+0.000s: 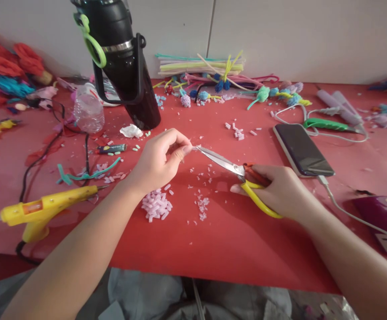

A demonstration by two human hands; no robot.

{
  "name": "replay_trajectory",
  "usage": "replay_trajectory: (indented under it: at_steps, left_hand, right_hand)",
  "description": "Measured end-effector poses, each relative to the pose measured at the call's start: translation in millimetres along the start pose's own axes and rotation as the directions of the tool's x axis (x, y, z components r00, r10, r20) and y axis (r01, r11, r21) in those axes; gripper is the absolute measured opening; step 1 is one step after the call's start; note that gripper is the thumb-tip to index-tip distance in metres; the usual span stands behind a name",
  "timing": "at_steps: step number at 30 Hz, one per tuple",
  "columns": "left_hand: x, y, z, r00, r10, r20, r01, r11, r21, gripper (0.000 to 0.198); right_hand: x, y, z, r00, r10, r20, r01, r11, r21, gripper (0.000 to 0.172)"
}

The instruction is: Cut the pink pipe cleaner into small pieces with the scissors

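Note:
My left hand (163,158) pinches a tiny pale piece between thumb and forefinger; it looks like pink pipe cleaner, though the fingers cover most of it. The tips of the scissors (220,161) meet this piece right at my fingertips. My right hand (276,191) grips their handles, one loop yellow and the other orange-red, and the blades look nearly closed. Under my left wrist lies a heap of short pink pieces (156,205). Smaller pink trimmings (202,205) are scattered on the red table (233,253) between my hands.
A yellow glue gun (48,208) lies at the left. Behind my left hand stands a black bottle (123,66). A phone (303,149) with a white cable rests at the right, near a green cutter (328,125). Pipe cleaners (200,66) are bundled by the wall.

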State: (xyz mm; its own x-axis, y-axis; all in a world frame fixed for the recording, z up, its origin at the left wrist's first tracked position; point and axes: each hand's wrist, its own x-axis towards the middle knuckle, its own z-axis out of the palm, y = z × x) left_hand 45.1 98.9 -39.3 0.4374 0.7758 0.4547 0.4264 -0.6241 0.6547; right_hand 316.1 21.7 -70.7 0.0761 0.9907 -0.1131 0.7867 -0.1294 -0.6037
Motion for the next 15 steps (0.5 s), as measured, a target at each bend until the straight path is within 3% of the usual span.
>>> replay_trajectory:
  at_steps: [15]
  left_hand:
    - [-0.3,1.9,0.3,1.000,-0.013,0.004,0.013,1.000,-0.007,0.011]
  right_hand:
    - [1.8,0.8,0.7,1.000,-0.019,-0.007,0.019,1.000,0.001,0.066]
